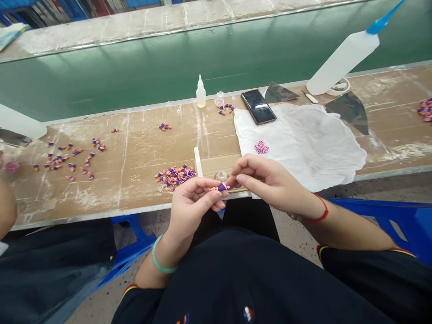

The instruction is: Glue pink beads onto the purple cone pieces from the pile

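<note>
Between thumb and fingers, my left hand (194,207) pinches a small purple, pink and orange figurine (221,187). My right hand (266,177) has its thumb and fingertips pressed together at the figurine's pink end. Anything in that pinch is too small to make out. Just beyond my fingers stands a small clear round pot (221,176) on a piece of cardboard (216,164). A heap of similar purple and orange pieces (175,175) lies left of the pot, beside a flat white stick (198,162).
A white cloth (300,139) bears tiny pink pieces (261,147) and a phone (258,106). A small dropper bottle (200,93) and a big leaning white bottle (342,63) stand at the back. Scattered pieces (58,159) lie left, near another person's arm (6,204).
</note>
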The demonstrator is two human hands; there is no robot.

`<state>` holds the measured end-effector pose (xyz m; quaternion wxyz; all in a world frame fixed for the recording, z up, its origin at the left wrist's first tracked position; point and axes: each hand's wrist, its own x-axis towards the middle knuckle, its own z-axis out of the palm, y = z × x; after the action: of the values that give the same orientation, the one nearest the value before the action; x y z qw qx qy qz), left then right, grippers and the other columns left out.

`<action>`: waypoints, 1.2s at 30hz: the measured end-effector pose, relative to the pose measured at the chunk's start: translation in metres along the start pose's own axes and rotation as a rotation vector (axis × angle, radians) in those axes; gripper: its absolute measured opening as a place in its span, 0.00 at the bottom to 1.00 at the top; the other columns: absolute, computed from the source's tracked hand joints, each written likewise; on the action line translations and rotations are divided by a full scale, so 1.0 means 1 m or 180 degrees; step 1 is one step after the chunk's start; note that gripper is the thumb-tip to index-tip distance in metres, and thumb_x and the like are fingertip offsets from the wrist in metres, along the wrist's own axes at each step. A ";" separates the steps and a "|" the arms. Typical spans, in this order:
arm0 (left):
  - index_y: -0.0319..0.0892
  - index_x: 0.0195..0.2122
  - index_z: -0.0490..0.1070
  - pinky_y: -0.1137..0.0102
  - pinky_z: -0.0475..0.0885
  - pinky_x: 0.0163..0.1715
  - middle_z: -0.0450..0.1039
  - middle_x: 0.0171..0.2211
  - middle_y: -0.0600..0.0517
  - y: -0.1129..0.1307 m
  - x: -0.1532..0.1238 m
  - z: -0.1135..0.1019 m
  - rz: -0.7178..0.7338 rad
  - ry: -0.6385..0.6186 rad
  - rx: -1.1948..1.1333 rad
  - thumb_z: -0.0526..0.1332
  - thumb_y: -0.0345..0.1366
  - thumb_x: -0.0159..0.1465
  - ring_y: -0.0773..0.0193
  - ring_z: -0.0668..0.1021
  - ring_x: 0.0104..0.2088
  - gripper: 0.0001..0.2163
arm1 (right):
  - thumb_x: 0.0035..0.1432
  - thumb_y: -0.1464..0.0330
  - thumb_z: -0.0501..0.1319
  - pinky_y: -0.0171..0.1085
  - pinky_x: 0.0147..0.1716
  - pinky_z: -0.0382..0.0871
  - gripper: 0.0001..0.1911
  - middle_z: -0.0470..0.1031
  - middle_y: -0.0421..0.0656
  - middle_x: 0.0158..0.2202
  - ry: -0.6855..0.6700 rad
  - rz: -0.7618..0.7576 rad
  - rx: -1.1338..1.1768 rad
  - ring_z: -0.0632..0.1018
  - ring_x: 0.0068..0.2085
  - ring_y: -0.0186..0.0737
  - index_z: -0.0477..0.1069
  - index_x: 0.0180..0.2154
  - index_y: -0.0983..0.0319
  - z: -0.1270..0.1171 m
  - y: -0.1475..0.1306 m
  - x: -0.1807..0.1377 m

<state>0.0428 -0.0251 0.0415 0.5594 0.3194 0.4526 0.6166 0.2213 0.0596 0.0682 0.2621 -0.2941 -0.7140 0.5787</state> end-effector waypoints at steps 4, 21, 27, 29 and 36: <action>0.42 0.33 0.81 0.75 0.75 0.18 0.83 0.26 0.50 -0.002 0.002 0.000 0.0268 0.0073 0.0358 0.75 0.44 0.55 0.66 0.80 0.19 0.11 | 0.64 0.67 0.61 0.38 0.39 0.80 0.04 0.82 0.44 0.36 -0.0026 0.0021 0.0010 0.84 0.39 0.40 0.67 0.37 0.59 -0.005 0.002 0.002; 0.46 0.34 0.82 0.60 0.72 0.43 0.81 0.35 0.47 0.001 0.066 -0.109 0.1372 -0.0559 0.4155 0.66 0.34 0.62 0.55 0.77 0.38 0.04 | 0.61 0.58 0.65 0.46 0.42 0.78 0.11 0.82 0.48 0.34 0.1241 0.0871 -0.0180 0.82 0.38 0.45 0.72 0.36 0.58 -0.052 0.047 -0.005; 0.36 0.43 0.78 0.60 0.72 0.43 0.78 0.41 0.41 0.026 0.149 -0.150 0.1032 0.0569 0.4664 0.59 0.33 0.65 0.54 0.77 0.39 0.11 | 0.57 0.52 0.68 0.48 0.43 0.77 0.17 0.82 0.50 0.34 0.1512 0.1058 -0.0119 0.82 0.38 0.47 0.72 0.36 0.58 -0.056 0.055 -0.008; 0.36 0.41 0.78 0.59 0.71 0.47 0.76 0.42 0.41 0.030 0.180 -0.160 0.1035 0.0633 0.4831 0.57 0.27 0.62 0.53 0.76 0.42 0.11 | 0.55 0.48 0.67 0.49 0.43 0.78 0.20 0.82 0.49 0.34 0.1560 0.1006 -0.0156 0.82 0.38 0.48 0.72 0.35 0.58 -0.056 0.056 -0.009; 0.40 0.34 0.77 0.58 0.69 0.53 0.76 0.41 0.43 0.035 0.224 -0.174 0.0842 0.0136 0.5440 0.58 0.25 0.59 0.51 0.75 0.47 0.08 | 0.54 0.45 0.65 0.51 0.43 0.77 0.23 0.82 0.47 0.34 0.1696 0.1013 -0.0316 0.82 0.38 0.48 0.73 0.36 0.59 -0.063 0.064 -0.021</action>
<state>-0.1661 0.1606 -0.0190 0.0424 0.6689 0.7306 0.1308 0.2884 0.0968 0.0172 0.3315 -0.5559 -0.5926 0.4795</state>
